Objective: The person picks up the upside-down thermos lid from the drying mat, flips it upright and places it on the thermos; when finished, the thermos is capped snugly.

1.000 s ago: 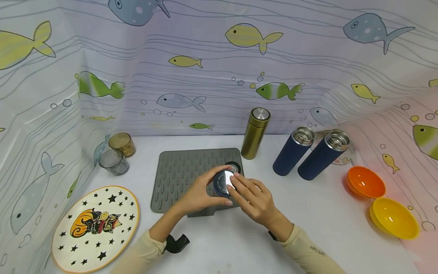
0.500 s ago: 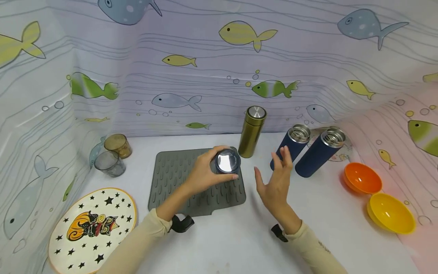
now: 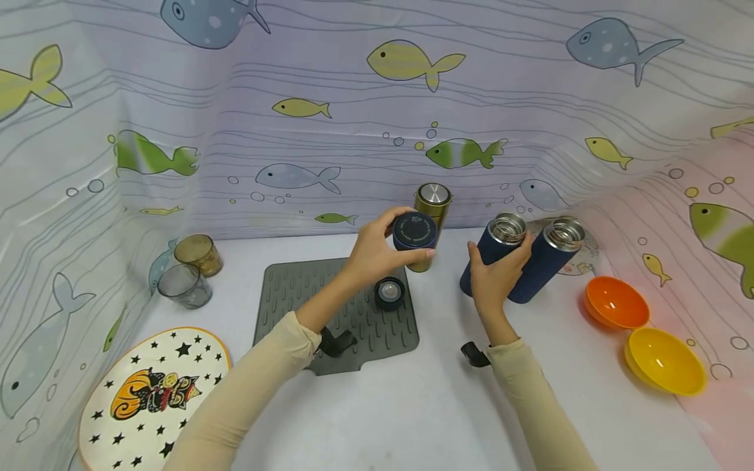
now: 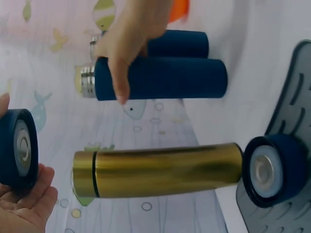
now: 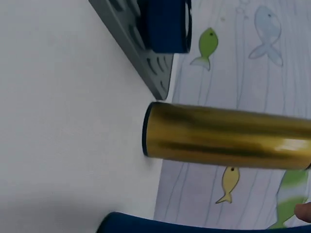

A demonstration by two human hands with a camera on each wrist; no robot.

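Observation:
My left hand [image 3: 377,247] holds a dark blue thermos lid [image 3: 415,230] in the air, thumb on one side and fingers on the other. In the left wrist view the lid's inner side [image 4: 23,149] shows. My right hand [image 3: 497,278] is around the upper part of the nearer navy thermos bottle [image 3: 493,245], which stands uncapped with a steel threaded mouth. Close beside it, to the right, is a second uncapped navy thermos bottle [image 3: 544,261]. Another dark blue lid [image 3: 389,293] lies on the grey drying mat [image 3: 288,294], inner side up.
Partly behind the left hand stands a gold thermos bottle [image 3: 434,203], capped. Orange [image 3: 615,302] and yellow [image 3: 664,361] bowls are at the right. On the left are a grey glass [image 3: 185,286], an amber glass [image 3: 199,254] and a star-patterned oval plate [image 3: 154,392].
My left hand has lifted the lid from over the mat toward the gold bottle, uncovering the second lid. My right hand has left that lid, moved right and taken hold of a navy bottle.

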